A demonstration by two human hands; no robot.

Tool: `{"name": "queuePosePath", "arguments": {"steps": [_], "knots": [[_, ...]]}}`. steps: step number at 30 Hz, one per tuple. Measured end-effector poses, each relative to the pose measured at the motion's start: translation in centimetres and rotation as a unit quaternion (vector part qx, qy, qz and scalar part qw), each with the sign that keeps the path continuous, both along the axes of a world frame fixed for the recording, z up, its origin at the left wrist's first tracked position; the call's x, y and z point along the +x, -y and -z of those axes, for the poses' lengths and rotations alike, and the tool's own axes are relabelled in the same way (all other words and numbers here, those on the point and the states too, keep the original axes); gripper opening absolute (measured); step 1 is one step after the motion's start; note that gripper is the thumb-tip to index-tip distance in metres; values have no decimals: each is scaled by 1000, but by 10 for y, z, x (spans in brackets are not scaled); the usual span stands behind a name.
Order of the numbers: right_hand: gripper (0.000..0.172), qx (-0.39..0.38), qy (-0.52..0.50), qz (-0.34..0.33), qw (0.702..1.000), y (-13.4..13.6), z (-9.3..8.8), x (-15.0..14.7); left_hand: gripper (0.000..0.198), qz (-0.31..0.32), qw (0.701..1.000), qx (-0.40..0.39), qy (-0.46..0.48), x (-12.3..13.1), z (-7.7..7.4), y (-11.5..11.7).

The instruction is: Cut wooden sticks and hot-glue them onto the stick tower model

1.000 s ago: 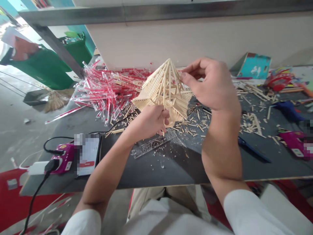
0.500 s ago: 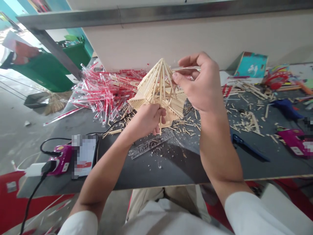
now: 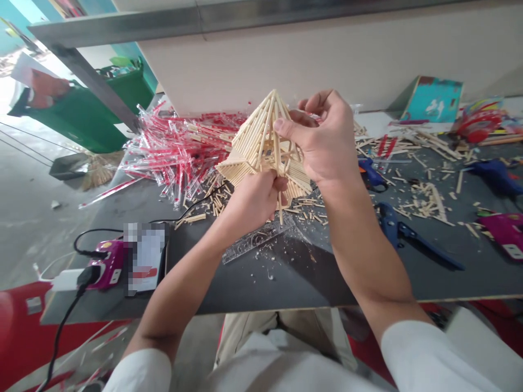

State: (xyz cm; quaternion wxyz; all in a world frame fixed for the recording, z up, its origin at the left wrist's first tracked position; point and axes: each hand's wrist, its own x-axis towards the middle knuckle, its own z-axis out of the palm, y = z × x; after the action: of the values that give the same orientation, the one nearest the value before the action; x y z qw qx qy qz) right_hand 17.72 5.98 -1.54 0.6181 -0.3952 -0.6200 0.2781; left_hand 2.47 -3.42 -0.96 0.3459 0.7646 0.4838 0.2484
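Observation:
A pointed model roof made of thin wooden sticks point(image 3: 250, 135) stands on the worktable, its lower tiers flaring out below. My left hand point(image 3: 258, 195) is closed around a wooden stick point(image 3: 281, 215) at the front of the model; the stick's lower end pokes out beneath the fingers. On the model's right side, my right hand point(image 3: 329, 139) has its thumb against the sticks just below the peak. Its forefinger curls behind them in a pinch, and the other fingers are bent. Whether both hands touch the same stick I cannot tell.
Red-and-clear plastic wrappers point(image 3: 171, 144) heap up at the left. A clear ruler point(image 3: 255, 239), stick scraps, a blue glue gun point(image 3: 371, 173) and a blue-handled cutter point(image 3: 427, 245) lie on the table point(image 3: 286, 294). A phone point(image 3: 149, 258) and purple power strip point(image 3: 112, 264) are at left.
My right hand has moved slightly left, bringing its thumb onto the sticks below the peak. My left hand keeps its hold. The view has shifted a little, showing more of the blue tools.

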Motion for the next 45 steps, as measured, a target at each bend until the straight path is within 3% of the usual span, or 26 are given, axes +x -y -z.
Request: {"name": "queuePosePath", "arguments": {"steps": [4,8,14,20,24,33,39,45], "knots": [[58,-25,-66,-10,997,4,-6,-1,25,-10,999,25,-20,1,1,2],[60,4,-119,-21,993,6,-7,-6,30,-11,1000,7,-13,0,-4,2],[46,48,-68,15,996,2,-6,-5,28,-46,998,2,-33,2,-16,3],[41,5,-39,-60,997,14,-16,-1,32,-106,990,36,-90,5,-17,4],[45,-6,-34,-85,996,15,-17,-1,32,-96,991,45,-81,4,-14,1],[47,-16,-6,-51,999,12,-14,-3,28,-85,989,64,-106,8,-12,0],[36,7,-11,-24,1000,11,-11,-8,28,-97,986,81,-107,6,-13,-1],[40,18,-18,-14,1000,10,-10,-8,31,-128,973,128,-140,14,-7,-2]]}}
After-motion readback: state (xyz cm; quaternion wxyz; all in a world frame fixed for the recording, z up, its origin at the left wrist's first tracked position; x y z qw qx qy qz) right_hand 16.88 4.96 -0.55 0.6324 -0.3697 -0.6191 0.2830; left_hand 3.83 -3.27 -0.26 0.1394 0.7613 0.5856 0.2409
